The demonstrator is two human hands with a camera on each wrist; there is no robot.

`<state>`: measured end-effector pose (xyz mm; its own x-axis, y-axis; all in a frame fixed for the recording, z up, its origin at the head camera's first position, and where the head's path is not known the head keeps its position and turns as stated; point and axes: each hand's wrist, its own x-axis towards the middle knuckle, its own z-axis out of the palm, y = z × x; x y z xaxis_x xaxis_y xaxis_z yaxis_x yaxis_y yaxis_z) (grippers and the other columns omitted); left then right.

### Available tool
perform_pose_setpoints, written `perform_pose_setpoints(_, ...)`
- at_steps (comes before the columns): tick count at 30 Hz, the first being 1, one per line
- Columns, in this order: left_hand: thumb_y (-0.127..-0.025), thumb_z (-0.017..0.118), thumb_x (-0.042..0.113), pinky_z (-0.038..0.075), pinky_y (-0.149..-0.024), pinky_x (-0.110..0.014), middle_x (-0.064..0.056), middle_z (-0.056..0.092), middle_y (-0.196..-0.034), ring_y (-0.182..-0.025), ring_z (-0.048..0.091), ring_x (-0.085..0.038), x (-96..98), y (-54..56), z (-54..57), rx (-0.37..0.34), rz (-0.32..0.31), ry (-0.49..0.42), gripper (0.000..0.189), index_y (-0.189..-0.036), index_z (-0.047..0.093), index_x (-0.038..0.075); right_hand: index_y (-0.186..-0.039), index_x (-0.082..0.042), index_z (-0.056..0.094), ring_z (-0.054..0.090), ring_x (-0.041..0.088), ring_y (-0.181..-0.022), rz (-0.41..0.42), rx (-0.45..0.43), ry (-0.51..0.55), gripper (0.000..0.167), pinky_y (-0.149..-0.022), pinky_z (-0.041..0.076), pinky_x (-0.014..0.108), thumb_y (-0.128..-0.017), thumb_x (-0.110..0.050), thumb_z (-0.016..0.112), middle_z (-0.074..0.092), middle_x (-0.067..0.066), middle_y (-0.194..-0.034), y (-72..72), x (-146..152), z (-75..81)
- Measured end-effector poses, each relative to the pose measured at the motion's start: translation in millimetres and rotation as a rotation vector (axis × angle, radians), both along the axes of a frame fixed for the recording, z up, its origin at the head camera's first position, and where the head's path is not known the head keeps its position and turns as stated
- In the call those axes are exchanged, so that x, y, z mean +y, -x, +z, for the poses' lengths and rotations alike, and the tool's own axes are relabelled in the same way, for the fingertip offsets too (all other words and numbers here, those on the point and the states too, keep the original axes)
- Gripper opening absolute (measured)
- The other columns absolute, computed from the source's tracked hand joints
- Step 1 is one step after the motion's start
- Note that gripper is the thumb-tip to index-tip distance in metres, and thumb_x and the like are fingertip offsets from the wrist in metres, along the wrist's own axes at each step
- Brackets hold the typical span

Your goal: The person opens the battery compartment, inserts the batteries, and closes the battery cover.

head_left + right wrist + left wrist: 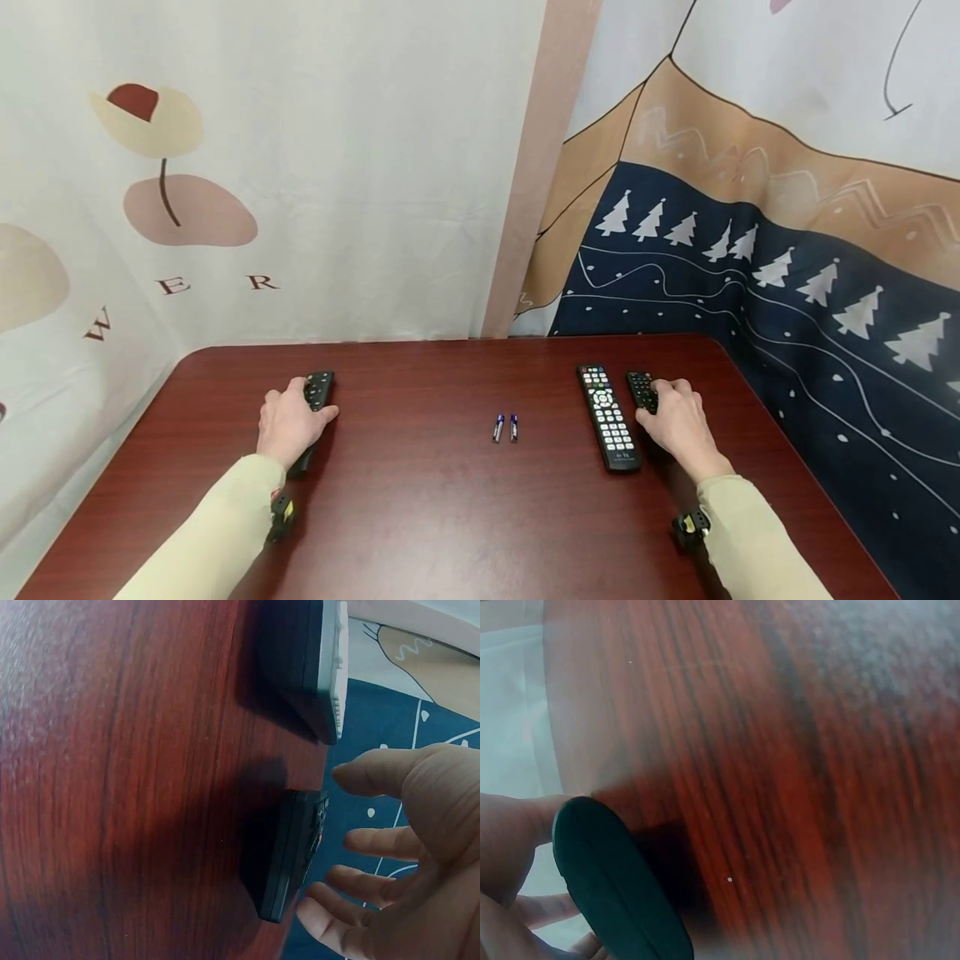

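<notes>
On the left of the table, my left hand (291, 427) grips a black remote control (320, 387), thumb on one side and fingers on the other. Its rounded dark end (611, 877) fills the lower left of the left wrist view. Over at the right, my right hand (681, 423) is above a small black remote control (642, 390), partly covering it. The right wrist view shows spread fingers (375, 772) around that small remote (289, 851), with a gap visible at the thumb. Just left of it lies a longer remote control (609, 419) with white buttons.
Two small blue-and-silver batteries (498, 428) lie side by side near the middle of the dark red wooden table (420, 517). Behind it hangs a pale printed curtain (360, 208), and a navy cloth with white trees (750, 308) hangs at the right.
</notes>
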<state>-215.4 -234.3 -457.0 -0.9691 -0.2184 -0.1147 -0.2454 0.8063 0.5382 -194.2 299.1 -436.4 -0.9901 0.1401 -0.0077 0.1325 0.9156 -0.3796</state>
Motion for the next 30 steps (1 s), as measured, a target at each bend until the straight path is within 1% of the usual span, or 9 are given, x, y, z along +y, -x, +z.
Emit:
perform_pose_setpoints(6,-0.096,0.068,0.025,0.047,-0.082,-0.063,-0.044,0.037,-0.12,-0.107,0.042,-0.055,1.5,0.9,2.4,0.002,0.005,0.019,0.074,-0.149,0.031,-0.012,-0.14,0.017,0.044,0.042,0.057,-0.119,-0.014,-0.049,-0.005,0.06,-0.097,0.045,0.066,-0.095,-0.016,0.067,0.035,0.044,-0.14,2.8,1.9,-1.1)
perform_pose_setpoints(12,-0.096,0.07,0.025,0.048,-0.08,-0.063,-0.045,0.038,-0.118,-0.107,0.042,-0.055,3.1,0.2,2.7,0.001,0.01,0.028,0.076,-0.149,0.03,-0.013,-0.142,0.018,0.041,0.044,0.059,-0.117,-0.02,-0.08,-0.019,0.065,-0.099,0.045,0.066,-0.094,-0.017,0.067,0.036,0.046,-0.138,4.1,3.5,-5.1)
perform_pose_setpoints(16,-0.096,0.069,0.026,0.048,-0.079,-0.061,-0.044,0.037,-0.117,-0.106,0.041,-0.055,3.9,0.3,2.2,-0.003,0.012,0.032,0.077,-0.149,0.03,-0.014,-0.143,0.018,0.04,0.047,0.058,-0.116,-0.016,-0.085,-0.029,0.066,-0.098,0.046,0.065,-0.094,-0.017,0.067,0.038,0.046,-0.136,4.9,4.3,-8.1)
perform_pose_setpoints(23,-0.096,0.069,0.029,0.048,-0.08,-0.061,-0.044,0.038,-0.118,-0.107,0.042,-0.055,4.3,0.3,3.3,-0.024,0.025,0.041,0.078,-0.149,0.03,-0.013,-0.142,0.019,0.04,0.056,0.056,-0.11,-0.007,-0.079,-0.032,0.066,-0.094,0.05,0.063,-0.094,-0.016,0.067,0.044,0.045,-0.129,5.8,4.1,-10.2)
perform_pose_setpoints(30,-0.097,0.066,0.032,0.048,-0.079,-0.06,-0.044,0.038,-0.116,-0.105,0.044,-0.055,2.4,0.5,4.1,-0.036,0.029,0.065,0.077,-0.146,0.031,-0.017,-0.142,0.018,0.04,0.057,0.054,-0.108,-0.013,-0.061,-0.019,0.065,-0.094,0.051,0.063,-0.092,-0.015,0.067,0.045,0.044,-0.13,4.5,3.6,-10.8)
